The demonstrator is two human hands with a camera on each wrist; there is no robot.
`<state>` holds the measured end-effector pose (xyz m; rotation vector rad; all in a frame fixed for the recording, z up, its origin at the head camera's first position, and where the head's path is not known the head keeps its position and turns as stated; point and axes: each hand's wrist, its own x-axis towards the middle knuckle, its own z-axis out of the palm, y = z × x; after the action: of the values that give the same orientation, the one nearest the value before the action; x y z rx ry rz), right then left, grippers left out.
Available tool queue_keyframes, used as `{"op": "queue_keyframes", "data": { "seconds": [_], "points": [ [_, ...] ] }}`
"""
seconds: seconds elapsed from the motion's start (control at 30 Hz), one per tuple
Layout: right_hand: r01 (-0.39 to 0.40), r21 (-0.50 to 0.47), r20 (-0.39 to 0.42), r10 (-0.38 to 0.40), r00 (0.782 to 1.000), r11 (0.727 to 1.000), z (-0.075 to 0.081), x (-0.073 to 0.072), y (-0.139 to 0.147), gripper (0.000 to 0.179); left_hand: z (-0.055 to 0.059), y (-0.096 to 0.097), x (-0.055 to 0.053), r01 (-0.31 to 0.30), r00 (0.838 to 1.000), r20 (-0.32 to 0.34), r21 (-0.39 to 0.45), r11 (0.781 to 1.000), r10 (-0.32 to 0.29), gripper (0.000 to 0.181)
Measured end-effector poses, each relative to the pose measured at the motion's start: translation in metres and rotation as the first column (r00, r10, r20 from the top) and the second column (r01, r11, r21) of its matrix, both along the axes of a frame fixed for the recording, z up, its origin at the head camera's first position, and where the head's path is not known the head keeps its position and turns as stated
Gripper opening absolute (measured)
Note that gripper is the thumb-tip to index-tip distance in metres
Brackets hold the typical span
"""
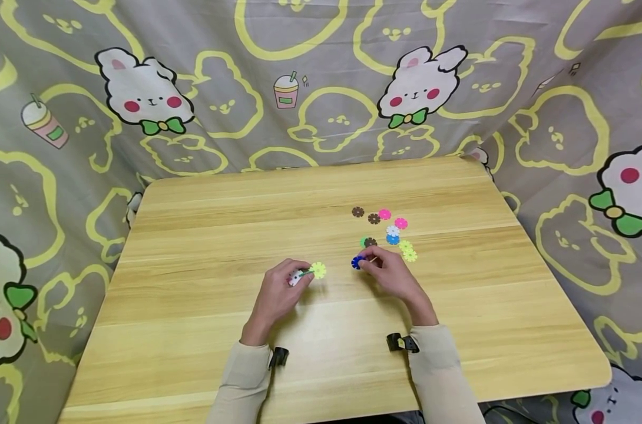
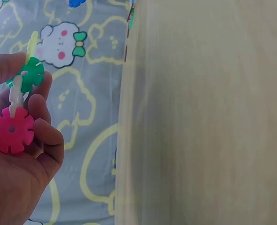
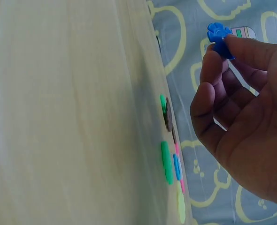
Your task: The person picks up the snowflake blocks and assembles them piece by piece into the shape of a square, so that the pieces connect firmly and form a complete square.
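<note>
My left hand (image 1: pixel 280 290) holds a short chain of slotted plastic snowflake discs between thumb and fingers. In the left wrist view a pink disc (image 2: pixel 12 132) hangs by the palm, joined to a white disc (image 2: pixel 16 93). Above them come a green disc (image 2: pixel 32 74) and a yellow disc (image 2: pixel 31 47), seen edge-on. My right hand (image 1: pixel 394 277) pinches a dark blue snowflake disc (image 1: pixel 356 262) between thumb and index finger, a little to the right of the chain and apart from it. Part of the blue disc is hidden by the fingertips.
Loose discs lie beyond my right hand: brown (image 1: pixel 358 212), pink (image 1: pixel 401 223), white (image 1: pixel 393 231) overlapping light blue (image 1: pixel 392 239), and yellow (image 1: pixel 409 255). A green disc (image 3: pixel 166 162) lies near them in the right wrist view. Patterned cloth (image 1: pixel 321 70) surrounds the wooden table (image 1: pixel 204 235).
</note>
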<state>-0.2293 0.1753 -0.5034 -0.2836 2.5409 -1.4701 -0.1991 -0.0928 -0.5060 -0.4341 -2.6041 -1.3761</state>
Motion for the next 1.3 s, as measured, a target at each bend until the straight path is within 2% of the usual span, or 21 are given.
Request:
{"op": "queue_keyframes", "data": {
  "seconds": [0.2,0.43,0.9,1.3],
  "points": [
    [-0.045,-0.047,-0.027,0.044,0.999,0.998,0.001,0.000,-0.009,0.014,0.000,0.001,0.000,0.000,1.000,-0.001,0.002,1.000,0.000,0.012],
    [-0.110,-0.083,-0.040,0.107,0.993,0.991,0.009,0.003,-0.021,0.010,-0.001,0.003,0.000,0.005,1.000,-0.014,-0.004,1.000,-0.005,0.013],
    [-0.182,-0.069,-0.109,0.174,0.979,0.981,0.010,0.002,-0.030,0.008,-0.001,0.003,0.000,0.008,1.000,-0.014,-0.009,1.000,-0.008,0.014],
    [-0.199,-0.055,-0.139,0.190,0.972,0.978,0.010,0.002,-0.036,0.009,0.000,0.003,0.000,0.012,1.000,-0.002,-0.015,1.000,-0.012,0.013]
  ]
}}
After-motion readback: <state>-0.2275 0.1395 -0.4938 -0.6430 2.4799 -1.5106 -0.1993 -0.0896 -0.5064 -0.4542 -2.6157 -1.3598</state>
